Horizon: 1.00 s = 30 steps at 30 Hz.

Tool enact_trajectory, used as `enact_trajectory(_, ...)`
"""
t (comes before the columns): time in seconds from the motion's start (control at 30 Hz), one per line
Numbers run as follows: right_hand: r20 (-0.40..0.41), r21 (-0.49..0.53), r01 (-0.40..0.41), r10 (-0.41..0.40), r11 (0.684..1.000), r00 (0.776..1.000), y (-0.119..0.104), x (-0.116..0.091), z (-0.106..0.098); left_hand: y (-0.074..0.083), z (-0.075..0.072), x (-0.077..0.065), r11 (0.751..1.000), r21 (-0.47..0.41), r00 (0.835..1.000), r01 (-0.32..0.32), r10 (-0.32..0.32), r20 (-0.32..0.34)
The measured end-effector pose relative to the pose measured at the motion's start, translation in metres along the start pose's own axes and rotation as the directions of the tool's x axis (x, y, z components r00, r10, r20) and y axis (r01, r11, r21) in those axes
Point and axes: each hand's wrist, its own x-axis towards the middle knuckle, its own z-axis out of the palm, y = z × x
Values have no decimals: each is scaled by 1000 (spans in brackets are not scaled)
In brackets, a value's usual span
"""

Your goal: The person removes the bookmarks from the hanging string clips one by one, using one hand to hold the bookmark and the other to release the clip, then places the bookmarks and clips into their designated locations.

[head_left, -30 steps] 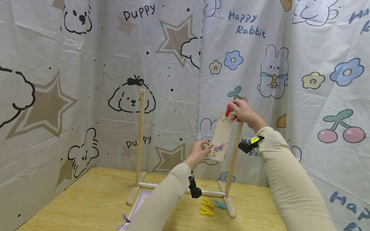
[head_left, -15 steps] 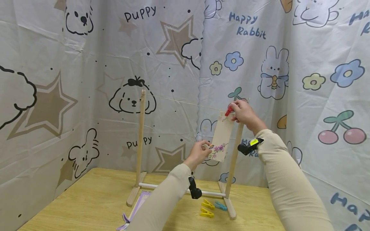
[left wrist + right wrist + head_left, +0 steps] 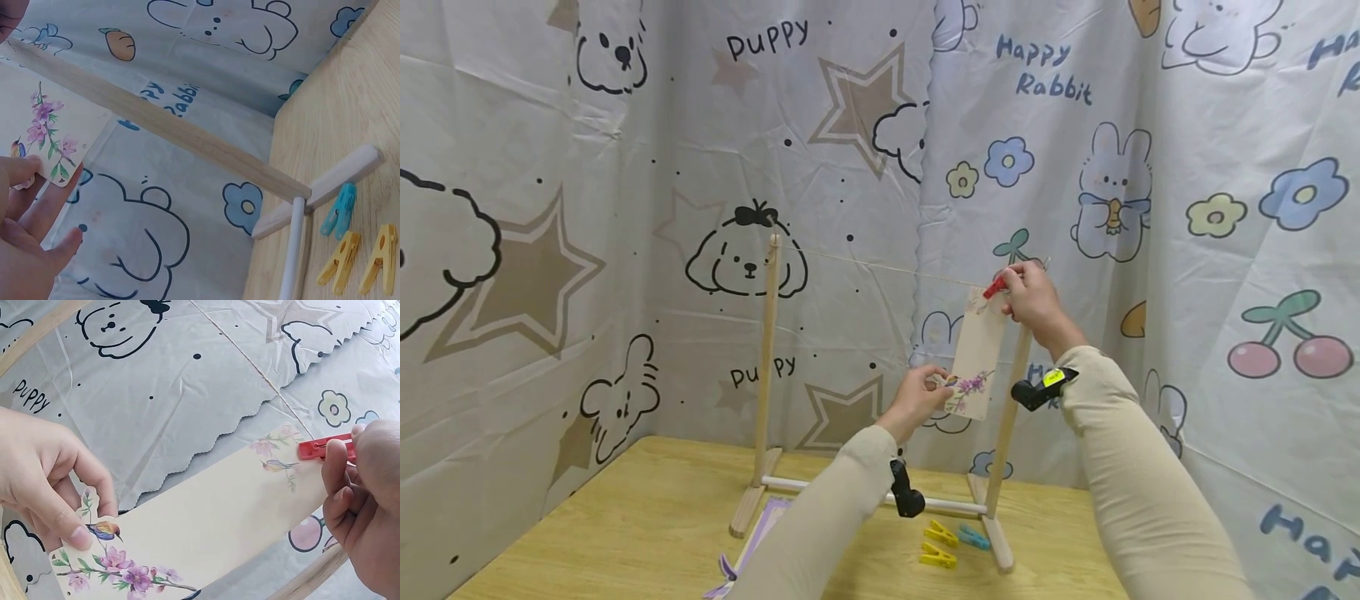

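A cream bookmark (image 3: 979, 350) printed with pink blossoms and a small bird hangs lengthwise below the string (image 3: 880, 266), near the right post of a wooden stand. My left hand (image 3: 919, 395) pinches its lower left edge between thumb and fingers, beside the bird (image 3: 105, 530). At the top, my right hand (image 3: 1033, 298) pinches a red clothespin (image 3: 319, 447) by its handle end. The clothespin's nose overlaps the bookmark's top edge, right where the string meets it. In the left wrist view the left hand (image 3: 31, 219) holds the blossom end of the card.
On the wooden table (image 3: 625, 517) lie two yellow clothespins (image 3: 938, 555) and a blue one (image 3: 973, 536), near the stand's right foot (image 3: 997, 542). A purple-edged card (image 3: 760, 533) is partly hidden by the left sleeve. A white bar (image 3: 955, 506) joins the feet; a printed curtain (image 3: 850, 333) hangs behind.
The right hand and forearm have shifted slightly, and the red clothespin now tilts nearer to level. The left hand still pinches the bookmark in much the same place.
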Motion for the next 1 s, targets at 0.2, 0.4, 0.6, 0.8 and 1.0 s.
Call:
enact_trajectory(0.2, -28, 133, -9, 13, 991, 1000, 4, 1, 3, 2, 1, -1, 1000, -30, 1000, 2, -2, 0)
enact_trajectory(0.4, -52, 219, -13, 25, 976, 998, 5, 2, 6, 4, 1, -1, 997, -82, 1000, -1, 2, 15)
enact_trajectory(0.6, -62, 282, -5, 24, 959, 998, 5, 3, 10, 5, 1, -2, 993, -117, 1000, 17, -14, 27)
enact_trajectory(0.8, -81, 313, -12, 39, 950, 996, 5, 3, 12, 5, 0, -2, 995, -93, 999, 31, -29, 28)
enact_trajectory(1.0, -99, 358, -18, 57, 933, 993, 3, 4, 12, 7, -2, -1, 989, -144, 999, 27, -20, 49)
